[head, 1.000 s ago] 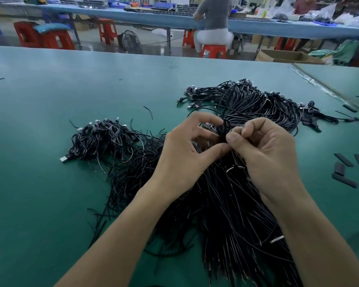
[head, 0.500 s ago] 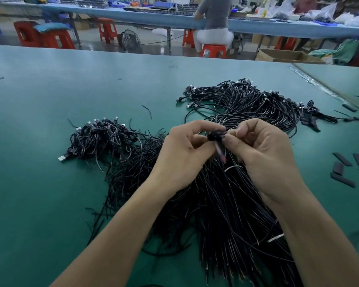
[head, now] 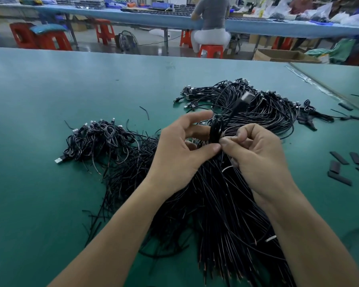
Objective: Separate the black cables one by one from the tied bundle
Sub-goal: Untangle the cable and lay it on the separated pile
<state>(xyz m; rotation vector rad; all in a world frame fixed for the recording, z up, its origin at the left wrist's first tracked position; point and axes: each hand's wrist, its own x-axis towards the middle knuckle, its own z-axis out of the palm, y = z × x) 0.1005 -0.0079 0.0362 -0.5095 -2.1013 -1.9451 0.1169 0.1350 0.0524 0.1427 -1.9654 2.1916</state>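
Observation:
A small coiled black cable [head: 216,129] stands upright between my two hands, its plug end [head: 246,98] sticking up and away, blurred. My left hand [head: 180,150] pinches the coil's lower part with thumb and fingers. My right hand [head: 257,154] pinches it from the right side with curled fingers. Beneath both hands spreads the big bundle of black cables [head: 216,214], running toward me on the green table [head: 50,183]. A heap of separated cables [head: 100,139] lies to the left, and another heap [head: 257,106] lies behind my hands.
Short black strips [head: 340,166] lie scattered at the right, more black pieces [head: 311,119] beside the far heap. A table seam [head: 330,94] runs diagonally at the far right. Beyond the table edge a person [head: 211,21] sits on a red stool at another bench.
The coiled cable has risen up out of the bundle between my fingers, and its plug end now swings upward. Both hands stayed over the same spot.

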